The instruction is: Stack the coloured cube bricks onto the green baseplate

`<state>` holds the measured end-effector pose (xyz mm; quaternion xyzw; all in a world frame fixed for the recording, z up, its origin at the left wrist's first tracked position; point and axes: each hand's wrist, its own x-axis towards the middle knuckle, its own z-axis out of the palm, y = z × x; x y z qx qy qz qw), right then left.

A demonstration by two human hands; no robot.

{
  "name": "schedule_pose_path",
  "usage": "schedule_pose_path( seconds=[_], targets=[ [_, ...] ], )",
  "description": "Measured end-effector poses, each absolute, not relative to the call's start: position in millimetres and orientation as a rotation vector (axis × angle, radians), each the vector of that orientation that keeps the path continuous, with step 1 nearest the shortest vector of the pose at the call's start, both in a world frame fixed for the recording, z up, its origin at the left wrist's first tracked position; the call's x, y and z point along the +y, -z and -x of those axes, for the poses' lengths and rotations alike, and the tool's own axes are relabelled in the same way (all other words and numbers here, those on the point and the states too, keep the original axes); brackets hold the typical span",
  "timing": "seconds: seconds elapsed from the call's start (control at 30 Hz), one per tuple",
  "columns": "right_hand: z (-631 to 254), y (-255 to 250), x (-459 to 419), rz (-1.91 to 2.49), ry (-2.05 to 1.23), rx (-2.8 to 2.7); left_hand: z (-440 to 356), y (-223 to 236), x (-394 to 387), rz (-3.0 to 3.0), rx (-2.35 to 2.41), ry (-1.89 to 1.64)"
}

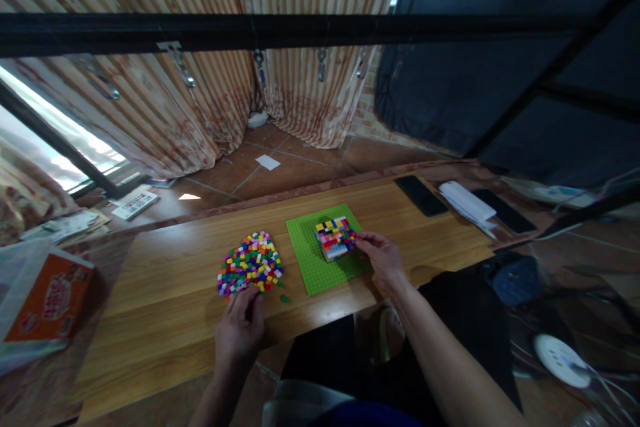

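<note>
A block of stacked, many-coloured building bricks [334,239] sits on a green studded baseplate [306,267]. At the block's right edge is my right hand [383,257], its thumb and forefinger pinched on a small building brick that the fingertips partly cover. Left of the baseplate lies a loose pile of small coloured bricks [253,260]. My left hand [241,320] is at the near edge of this pile, fingers curled together; whatever is between its fingertips is hidden. A single green brick [285,298] lies apart, between the pile and the baseplate.
The wooden table [165,320] carries a dark phone [421,195] at its back right. Beyond it are a white object [466,202] and another dark slab [504,210]. An orange carton in a plastic bag [50,300] stands left. A white power socket [561,360] is lower right.
</note>
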<state>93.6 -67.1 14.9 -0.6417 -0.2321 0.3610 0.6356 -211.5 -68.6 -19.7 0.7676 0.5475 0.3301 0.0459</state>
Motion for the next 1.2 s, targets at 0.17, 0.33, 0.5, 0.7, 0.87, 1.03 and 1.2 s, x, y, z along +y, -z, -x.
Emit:
schedule_pose_path(
  seconds=[0.17, 0.33, 0.5, 0.7, 0.87, 1.03, 1.2],
  targets=[
    [-92.9, -15.7, -65.3, 1.492, -0.815, -0.548, 211.4, 19.9, -68.8, -2.309, 1.668, -1.012],
    [-99.9, -15.6, -70.8, 1.568, -0.775, -0.655, 208.2, 13.8, -73.9, -2.221, 1.607, -1.002],
    [-77.1, -27.4, -93.4, 1.771, -0.449, -0.909, 206.3, 12.0, -75.9, -2.143, 1.578, -1.02],
    [3.6, -22.0, -116.2, 1.494, -0.696, -1.702, 207.3, 14.9, -79.0, -2.117, 1.54, -1.078],
    [32.1, -6.1, -104.7, 1.55, -0.499, -2.098, 207.4, 12.8, -80.5, -2.099, 1.552, -1.057],
    [31.6, -4.6, -99.3, 1.572, -0.483, -2.104, 206.7, 7.3, -80.2, -2.084, 1.578, -1.028],
    [13.5, -14.7, -111.4, 1.513, -0.66, -1.754, 207.6, 7.1, -79.3, -2.104, 1.584, -1.009]
  ],
)
